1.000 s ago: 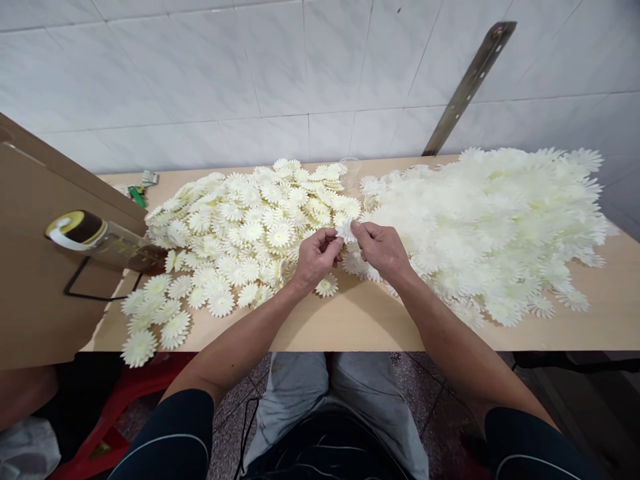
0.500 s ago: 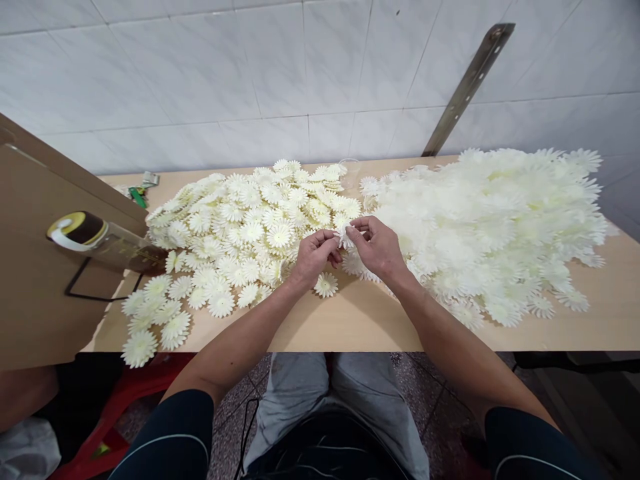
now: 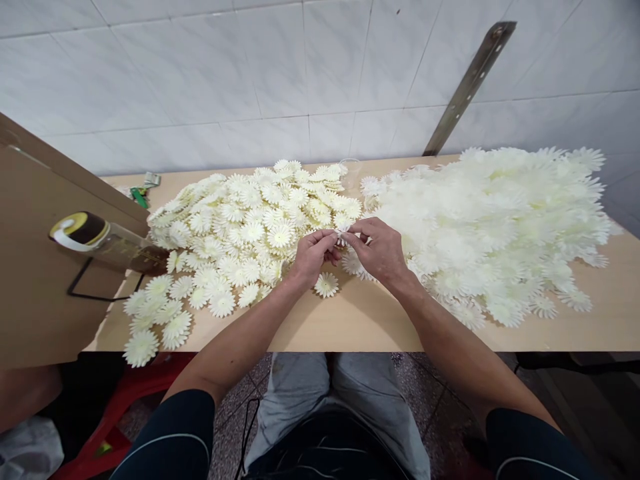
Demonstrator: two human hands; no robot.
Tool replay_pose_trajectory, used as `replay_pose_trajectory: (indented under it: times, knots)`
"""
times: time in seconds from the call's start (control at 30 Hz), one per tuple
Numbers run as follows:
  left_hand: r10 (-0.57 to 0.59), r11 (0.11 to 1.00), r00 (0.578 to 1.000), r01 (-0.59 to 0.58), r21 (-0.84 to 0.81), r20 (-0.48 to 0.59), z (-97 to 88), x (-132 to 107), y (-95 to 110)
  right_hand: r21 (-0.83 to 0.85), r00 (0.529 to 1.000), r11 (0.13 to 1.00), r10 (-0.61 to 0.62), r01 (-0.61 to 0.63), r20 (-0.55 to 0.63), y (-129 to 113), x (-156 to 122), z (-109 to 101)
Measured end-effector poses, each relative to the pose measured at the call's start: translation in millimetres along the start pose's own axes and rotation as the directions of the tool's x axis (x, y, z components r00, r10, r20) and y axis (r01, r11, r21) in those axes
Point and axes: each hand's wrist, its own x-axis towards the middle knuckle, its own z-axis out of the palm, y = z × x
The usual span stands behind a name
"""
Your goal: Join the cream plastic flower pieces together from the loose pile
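My left hand (image 3: 313,257) and my right hand (image 3: 380,250) meet above the middle of the wooden table (image 3: 360,320), both pinching one small white fabric flower (image 3: 343,235) between their fingertips. Left of my hands spreads a flat layer of cream daisy-shaped flowers (image 3: 240,233). To the right rises a tall loose heap of white flower petals (image 3: 500,227). A single daisy (image 3: 326,285) lies on the table just below my left wrist.
A brown cardboard box (image 3: 35,280) stands at the left with a bottle (image 3: 95,239) lying across its edge. A metal bracket (image 3: 467,83) leans on the tiled wall. A clear cup (image 3: 350,167) sits at the back. A red stool (image 3: 115,407) is under the table.
My hands have drawn slightly closer together and a little lower, fingertips closing more tightly on the small flower. The piles have not moved.
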Motion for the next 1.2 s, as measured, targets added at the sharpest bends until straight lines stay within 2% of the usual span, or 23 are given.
replay_pose_trajectory:
  times: [0.33,0.47,0.67,0.8,0.87,1.03,1.2]
  knots:
    - [0.008,1.0,1.0,-0.008,-0.001,0.003,1.4,2,-2,0.018,0.996,0.996,0.084,-0.083,-0.02,-9,3,-4]
    - [-0.01,1.0,1.0,0.01,-0.029,0.005,0.4,1,-3,0.075,0.982,0.98,0.186,-0.184,-0.017,-11,4,-7]
    - [-0.015,0.998,1.0,0.014,-0.068,-0.017,-1.6,3,-4,0.271,0.935,0.898,0.355,-0.346,0.019,-13,6,-10]
    - [0.0,0.998,0.997,-0.006,-0.069,-0.077,-1.5,4,-5,0.442,0.91,0.837,0.403,-0.322,-0.1,-11,9,-11]
    - [0.004,0.998,0.995,-0.01,-0.064,-0.097,-1.1,5,-5,0.516,0.901,0.798,0.42,-0.311,-0.105,-10,12,-12]
    - [0.007,0.998,0.994,-0.014,-0.059,-0.11,-1.1,5,-5,0.664,0.899,0.646,0.427,-0.377,0.094,-12,15,-19]
    - [-0.003,0.998,0.994,-0.005,-0.068,-0.113,-3.3,7,-5,0.72,0.884,0.535,0.397,-0.442,0.247,-14,15,-27]
